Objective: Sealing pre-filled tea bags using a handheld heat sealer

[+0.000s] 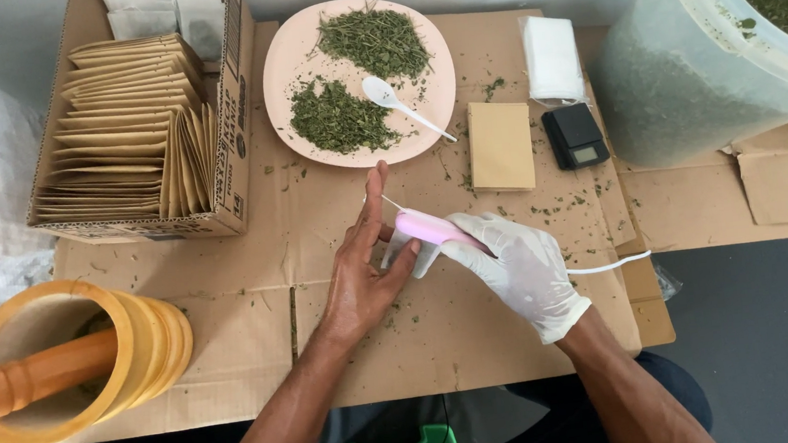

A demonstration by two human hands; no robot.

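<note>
My left hand (363,271) is bare and holds a small white filter bag (403,248) flat against the cardboard sheet (256,292), fingers stretched forward. In its white glove, my right hand (520,267) grips a pink handheld sealer (430,229) with a white cord (610,264) and presses its tip onto the bag's edge. A thin string runs up from the bag. Just beyond the hands sits a pink plate (287,58) carrying two heaps of dried green herb and a white spoon (402,105).
A cardboard box (232,141) of brown paper envelopes stands at the far left. A wooden mortar with pestle (61,364) is at the near left. Brown envelopes (500,145), a white stack of bags (552,57), a small black scale (575,136) and a big herb-filled tub (697,67) lie to the right.
</note>
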